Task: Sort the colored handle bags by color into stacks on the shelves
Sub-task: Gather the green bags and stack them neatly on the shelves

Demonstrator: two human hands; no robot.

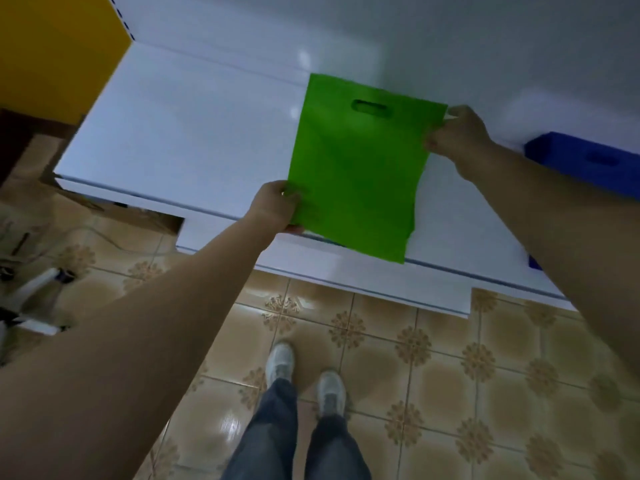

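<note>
- I see a flat bright green non-woven fabric bag with a die-cut oval handle slot held between my two hands over the glossy white shelf.
- My left hand grips the bag's near left corner, fingers curled round the edge with the thumb on top.
- My right hand pinches the bag's far right corner, just beside the handle end; the fingers are closed on the fabric.
- The bag's long axis runs away from me, slightly tilted so its far end leans left of the near end. The handle slot sits at the far end, pointing toward the shelf's back wall, just left of my right hand.
- The near bottom edge of the bag hangs past the shelf's front lip, to the right of my left hand, and droops a little there. I cannot tell whether the rest of the bag touches the shelf surface.
- A dark blue bag of the same kind lies on the shelf to the right of my right hand, well apart from the green one.
- A yellow side panel stands far to the left beyond my left hand.
- Below both arms I see patterned tan floor tiles.
</note>
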